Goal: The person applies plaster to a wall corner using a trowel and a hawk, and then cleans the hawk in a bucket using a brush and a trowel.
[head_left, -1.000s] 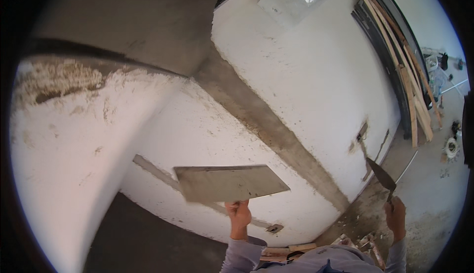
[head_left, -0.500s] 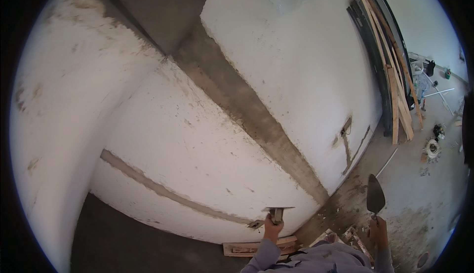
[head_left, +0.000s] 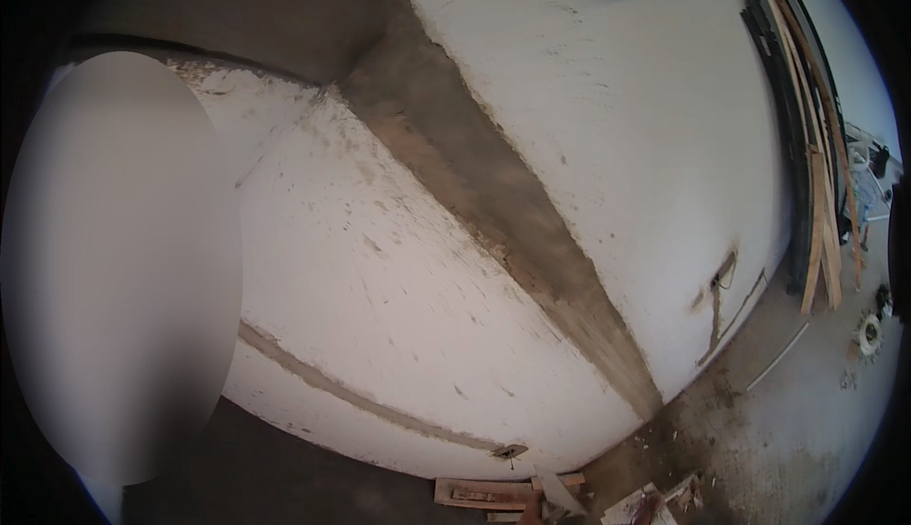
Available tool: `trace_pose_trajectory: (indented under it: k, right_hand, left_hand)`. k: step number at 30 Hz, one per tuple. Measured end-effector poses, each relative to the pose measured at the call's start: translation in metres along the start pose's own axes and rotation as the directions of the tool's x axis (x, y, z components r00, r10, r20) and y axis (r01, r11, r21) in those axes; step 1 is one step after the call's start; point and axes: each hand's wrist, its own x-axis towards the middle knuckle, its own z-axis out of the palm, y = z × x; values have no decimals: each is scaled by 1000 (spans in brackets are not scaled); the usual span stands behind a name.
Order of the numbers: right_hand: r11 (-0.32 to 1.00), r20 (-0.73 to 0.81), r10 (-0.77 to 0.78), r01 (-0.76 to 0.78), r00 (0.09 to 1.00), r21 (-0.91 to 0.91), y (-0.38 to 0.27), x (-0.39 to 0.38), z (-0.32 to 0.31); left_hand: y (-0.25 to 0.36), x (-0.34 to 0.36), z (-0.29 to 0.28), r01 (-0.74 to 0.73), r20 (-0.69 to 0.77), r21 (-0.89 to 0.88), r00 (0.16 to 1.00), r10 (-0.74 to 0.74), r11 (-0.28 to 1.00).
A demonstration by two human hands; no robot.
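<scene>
Head view: the broad grey-brown mortar strip (head_left: 512, 202) runs aslant between two stretches of white wall, from the dark surface (head_left: 247, 12) at upper left down to the floor (head_left: 807, 411). I cannot tell the state of either hand; neither can be made out from my end. Nearest the lower edge, a pale flat piece (head_left: 560, 495) lies tilted across the wooden planks (head_left: 479, 494); too small for me to say what it is. Rubble (head_left: 655, 508) just right of it. Narrow mortar-filled chase (head_left: 342, 384) on the near wall, ending at a small wall box (head_left: 511, 451). Second wall box (head_left: 725, 271) on the far wall, chase below. Farther right I note upright wooden boards (head_left: 817, 231) beside dark panels (head_left: 786, 117), a thin white rod (head_left: 778, 357) and a white coil (head_left: 868, 333) on the floor. Grey blur (head_left: 123, 269) hides the left side.
</scene>
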Motion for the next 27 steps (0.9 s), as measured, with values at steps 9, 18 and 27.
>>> trace_pose_trajectory:
  k: [9, 18, 27]
  right_hand:
    - [841, 207, -237, 307, 949, -446, -5, 55, 22]
    - [599, 317, -360, 478, 877, -643, -13, 59, 18]
    - [329, 404, -547, 632, 733, -702, 8, 55, 2]
  left_hand:
    - [26, 2, 39, -224, -97, 425, 952, 290, 877]
    - [92, -13, 68, -395, -32, 644, 842, 539, 655]
    - [252, -116, 60, -759, 142, 396, 607, 782, 517]
